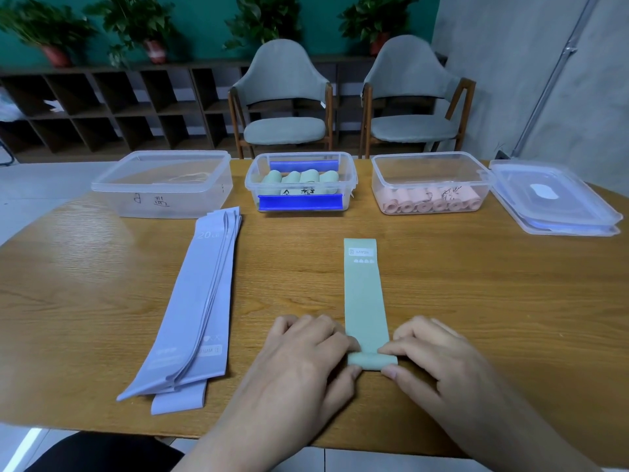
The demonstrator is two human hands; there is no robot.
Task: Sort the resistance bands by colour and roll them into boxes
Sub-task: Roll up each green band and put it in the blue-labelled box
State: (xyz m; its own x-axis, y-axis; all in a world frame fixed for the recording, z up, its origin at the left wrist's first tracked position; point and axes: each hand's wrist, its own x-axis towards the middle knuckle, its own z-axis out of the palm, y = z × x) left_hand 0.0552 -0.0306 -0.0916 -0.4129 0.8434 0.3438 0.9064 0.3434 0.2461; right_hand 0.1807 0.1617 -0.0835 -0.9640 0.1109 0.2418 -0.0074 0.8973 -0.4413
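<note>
Grip first: your left hand (306, 349) and right hand (432, 352) each pinch one end of the small roll started at the near end of the green band (364, 294), thumbs under the near side, fingertips on top. Holding both ends looks meant to keep the roll square as it advances. The band lies flat on the table (476, 284) just ahead of you, its unrolled length running toward 12 o'clock, printed label at the far end; only the first turn or so is wound.

At 12 o'clock, beyond the band, stands the middle box (301, 180), already holding green rolls, so it is the likely destination. At 1 o'clock the right box (430, 182) holds pink rolls, and at 2 o'clock stacked lids (554, 199) lie beside it. At 11 o'clock the left box (163, 182) appears to hold no bands, though its contents are hard to read. The purple bands (194, 301) lie stacked flat at 10 o'clock, unrolled, well apart from your hands; in my judgement they are staged for that left box.
</note>
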